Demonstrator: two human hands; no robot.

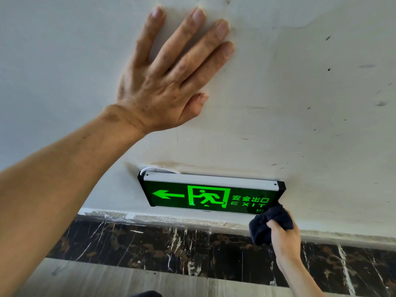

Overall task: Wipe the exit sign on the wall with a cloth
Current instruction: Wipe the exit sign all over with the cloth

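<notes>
A lit green exit sign [205,195] with a left arrow, a running figure and the word EXIT is fixed low on the white wall [300,103]. My right hand [284,239] grips a dark navy cloth [267,224], whose top touches the sign's lower right corner. My left hand [171,76] lies flat on the wall above the sign, fingers spread, holding nothing. The cloth hides a small part of the sign's right end.
A dark marble skirting [171,245] with white veins runs along the wall's base below the sign. Grey wood-look floor [107,279] lies below it. A white cable [158,168] loops behind the sign's top left corner. The wall carries scuffs and stains.
</notes>
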